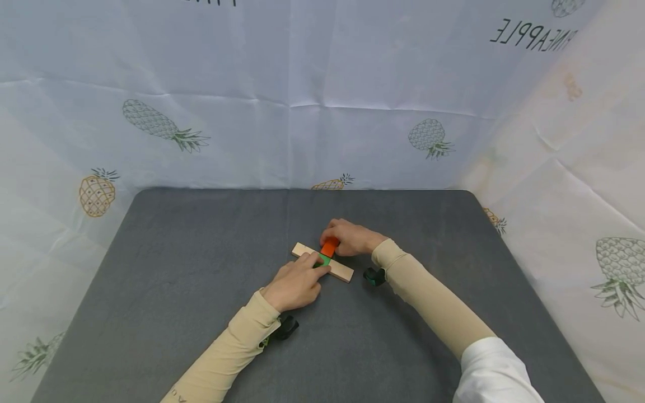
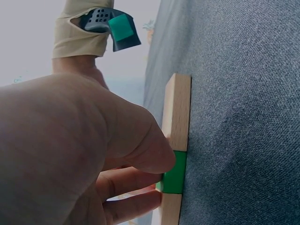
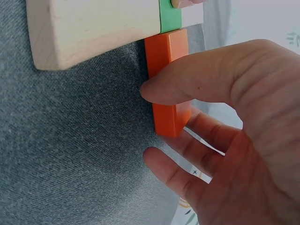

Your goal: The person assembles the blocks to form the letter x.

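Near the middle of the table, a green block (image 1: 325,259) lies between two plain wooden blocks, one on the left (image 1: 302,249) and one on the right (image 1: 341,271), in one slanting row. My left hand (image 1: 294,282) holds the green block, its thumb on the near side and fingertips over the far side. With thumb and fingers, my right hand (image 1: 353,238) pinches an orange block (image 3: 164,124). One end of that block meets the green block's far side, in the right wrist view. Part of the green block hides behind the left fingers.
Both hands work on a dark grey table (image 1: 201,235). A pale cloth (image 1: 282,145) printed with pineapples hangs behind it and along the sides. Each wrist wears a small dark device, the right one (image 1: 374,276) close to the wooden row.
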A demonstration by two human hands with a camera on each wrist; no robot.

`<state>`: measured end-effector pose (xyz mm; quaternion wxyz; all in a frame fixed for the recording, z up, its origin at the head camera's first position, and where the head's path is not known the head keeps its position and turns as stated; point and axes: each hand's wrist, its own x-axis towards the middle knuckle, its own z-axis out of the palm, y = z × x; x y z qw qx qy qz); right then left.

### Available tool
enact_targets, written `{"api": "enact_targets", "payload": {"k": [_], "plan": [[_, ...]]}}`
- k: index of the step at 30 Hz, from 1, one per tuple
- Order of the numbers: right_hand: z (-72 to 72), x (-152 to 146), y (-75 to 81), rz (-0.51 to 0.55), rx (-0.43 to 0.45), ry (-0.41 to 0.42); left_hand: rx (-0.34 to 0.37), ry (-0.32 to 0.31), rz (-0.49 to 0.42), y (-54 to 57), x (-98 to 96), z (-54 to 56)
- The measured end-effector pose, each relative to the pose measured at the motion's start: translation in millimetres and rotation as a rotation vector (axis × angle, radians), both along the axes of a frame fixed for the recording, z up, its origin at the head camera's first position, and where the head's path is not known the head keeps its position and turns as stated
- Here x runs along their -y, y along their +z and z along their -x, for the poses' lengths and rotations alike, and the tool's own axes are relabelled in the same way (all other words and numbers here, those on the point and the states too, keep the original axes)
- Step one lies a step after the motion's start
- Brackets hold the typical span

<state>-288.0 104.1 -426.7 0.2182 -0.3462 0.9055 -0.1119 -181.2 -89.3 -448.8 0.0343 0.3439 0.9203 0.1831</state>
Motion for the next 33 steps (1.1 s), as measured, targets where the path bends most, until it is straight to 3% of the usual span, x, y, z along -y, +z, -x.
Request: {"api": "enact_targets", "payload": {"k": [33], "plan": [[-1.9, -1.3, -5.9, 0.005, -0.009, -0.014, -0.023, 0.001, -0.022, -0.4, -0.1, -2.2]]}}
